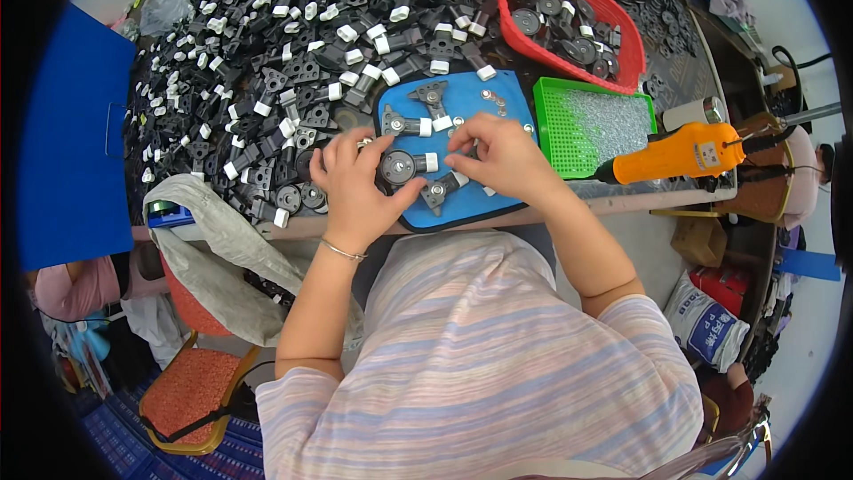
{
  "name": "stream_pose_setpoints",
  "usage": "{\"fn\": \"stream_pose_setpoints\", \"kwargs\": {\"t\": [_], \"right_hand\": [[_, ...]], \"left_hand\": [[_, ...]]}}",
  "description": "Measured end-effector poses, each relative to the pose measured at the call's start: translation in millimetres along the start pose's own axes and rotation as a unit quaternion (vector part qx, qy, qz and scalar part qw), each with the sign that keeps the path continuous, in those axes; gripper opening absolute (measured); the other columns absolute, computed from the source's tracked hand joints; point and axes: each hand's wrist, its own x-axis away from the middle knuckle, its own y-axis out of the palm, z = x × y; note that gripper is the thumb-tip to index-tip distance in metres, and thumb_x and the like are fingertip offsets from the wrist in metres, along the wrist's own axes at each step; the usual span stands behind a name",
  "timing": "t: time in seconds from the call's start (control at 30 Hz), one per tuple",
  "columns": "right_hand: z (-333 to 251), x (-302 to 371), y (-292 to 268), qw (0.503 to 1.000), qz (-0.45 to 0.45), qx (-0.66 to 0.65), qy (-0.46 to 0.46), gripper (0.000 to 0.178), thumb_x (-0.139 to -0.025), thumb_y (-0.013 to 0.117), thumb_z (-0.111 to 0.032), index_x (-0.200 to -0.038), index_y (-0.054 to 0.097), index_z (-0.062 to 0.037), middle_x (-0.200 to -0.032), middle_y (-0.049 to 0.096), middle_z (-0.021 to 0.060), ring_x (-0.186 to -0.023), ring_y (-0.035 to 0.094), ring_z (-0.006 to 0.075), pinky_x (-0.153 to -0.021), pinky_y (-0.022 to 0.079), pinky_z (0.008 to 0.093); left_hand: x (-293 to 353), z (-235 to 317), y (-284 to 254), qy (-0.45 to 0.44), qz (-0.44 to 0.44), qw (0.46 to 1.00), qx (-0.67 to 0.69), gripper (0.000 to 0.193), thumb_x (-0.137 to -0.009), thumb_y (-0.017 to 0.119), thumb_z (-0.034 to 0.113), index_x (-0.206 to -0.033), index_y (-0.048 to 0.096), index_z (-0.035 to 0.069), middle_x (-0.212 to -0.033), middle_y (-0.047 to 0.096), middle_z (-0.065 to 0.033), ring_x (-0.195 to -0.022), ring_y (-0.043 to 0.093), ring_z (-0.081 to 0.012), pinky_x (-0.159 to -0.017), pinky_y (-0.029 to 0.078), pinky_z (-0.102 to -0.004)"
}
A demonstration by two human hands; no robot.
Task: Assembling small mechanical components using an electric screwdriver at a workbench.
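On a blue mat (475,204) in front of me, my left hand (354,187) curls its thumb and fingers around a black plastic caster (397,167) with a round wheel and a white end cap. Just right of that cap, my right hand (502,158) has thumb and forefinger pinched together; whatever may be between them is too small to make out. Further black brackets with white caps lie on the mat, one bracket (433,102) beyond my hands and another bracket (434,197) close to my left thumb. Small shiny rings (487,95) are scattered near the mat's far right.
A large heap of black parts with white caps (267,80) covers the table's left and back. A red basket (638,71) holds wheels; a green tray (555,138) holds small metal pieces. An orange power screwdriver (680,153) hangs at the right. Grey cloth (209,240) drapes the left edge.
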Motion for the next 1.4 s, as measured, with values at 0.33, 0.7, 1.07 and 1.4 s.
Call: {"fn": "stream_pose_setpoints", "kwargs": {"t": [0.33, 0.7, 1.07, 1.4], "right_hand": [[-3.1, 2.6, 9.1, 1.0, 0.0, 0.012, -0.018, 0.017, -0.071, 0.075, -0.012, -0.082, 0.065, -0.0049, -0.075, 0.057, 0.0043, -0.055, 0.047, 0.0086, -0.051, 0.04, 0.0237], [-4.2, 4.0, 16.1, 0.999, 0.003, 0.01, -0.04, 0.017, -0.071, 0.075, -0.014, -0.082, 0.066, -0.0051, -0.075, 0.058, 0.0046, -0.056, 0.049, 0.01, -0.052, 0.041, 0.0243], [-7.4, 1.2, 17.2, 0.999, -0.006, 0.03, -0.035, 0.017, -0.071, 0.075, -0.015, -0.082, 0.066, -0.0052, -0.073, 0.059, 0.0048, -0.056, 0.049, 0.0112, -0.052, 0.041, 0.0257], [-6.4, 1.1, 20.9, 0.999, -0.008, 0.019, -0.033, 0.018, -0.071, 0.075, -0.015, -0.083, 0.066, -0.0053, -0.073, 0.058, 0.0044, -0.055, 0.048, 0.0111, -0.052, 0.041, 0.0255]], "left_hand": [[-4.7, -15.4, 1.4, 0.012, -0.057, 0.998, 0.029, 0.044, -0.055, 0.078, 0.03, -0.096, 0.068, 0.016, -0.141, 0.036, -0.0089, -0.133, 0.024, -0.0332, -0.102, 0.007, -0.0609], [-1.1, -20.4, 3.9, 0.019, -0.052, 0.998, 0.024, 0.046, -0.06, 0.078, 0.039, -0.099, 0.07, 0.017, -0.141, 0.037, -0.0076, -0.133, 0.024, -0.0318, -0.102, 0.007, -0.0612], [-5.6, -22.7, 3.1, 0.039, -0.053, 0.997, 0.042, 0.046, -0.063, 0.077, 0.042, -0.1, 0.07, 0.016, -0.142, 0.036, -0.0082, -0.133, 0.023, -0.0322, -0.103, 0.002, -0.0592], [-3.8, -19.4, 5.6, 0.045, -0.06, 0.997, 0.023, 0.045, -0.063, 0.076, 0.042, -0.099, 0.071, 0.016, -0.143, 0.035, -0.0088, -0.134, 0.022, -0.0326, -0.104, 0.003, -0.0596]]}}
